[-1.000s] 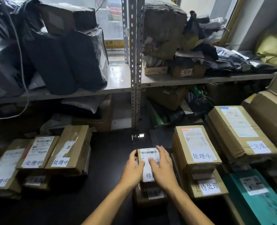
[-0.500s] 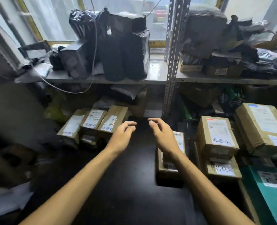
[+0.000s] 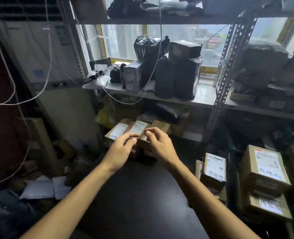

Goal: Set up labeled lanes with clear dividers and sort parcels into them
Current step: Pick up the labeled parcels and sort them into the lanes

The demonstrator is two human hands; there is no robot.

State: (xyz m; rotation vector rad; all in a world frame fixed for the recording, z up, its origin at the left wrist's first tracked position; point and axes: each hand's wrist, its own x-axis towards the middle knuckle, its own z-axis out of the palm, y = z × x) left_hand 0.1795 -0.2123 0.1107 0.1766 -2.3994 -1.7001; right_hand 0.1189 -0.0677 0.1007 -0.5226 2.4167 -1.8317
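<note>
My left hand [image 3: 120, 149] and my right hand [image 3: 160, 145] are stretched forward side by side over the dark surface [image 3: 142, 195]. Their fingers are loosely curled, the fingertips nearly meet, and neither hand holds anything. Right behind them lies a group of brown labeled parcels [image 3: 120, 129], partly hidden by my fingers. At the right stands a small parcel with a handwritten white label [image 3: 215, 168]. Beside it is a stack of labeled boxes [image 3: 265, 166], with another labeled box [image 3: 270, 206] below.
A metal shelf [image 3: 203, 99] behind carries black-wrapped parcels [image 3: 175, 76], and a perforated upright [image 3: 223, 80] stands at its right. Loose cables [image 3: 48, 66] hang at the left. White mailers [image 3: 37, 188] lie on the floor at lower left.
My hands let go of the small labeled parcel, which stays at the right. They moved left and forward toward the left group of boxes and closer together, and the view swung left and up.
</note>
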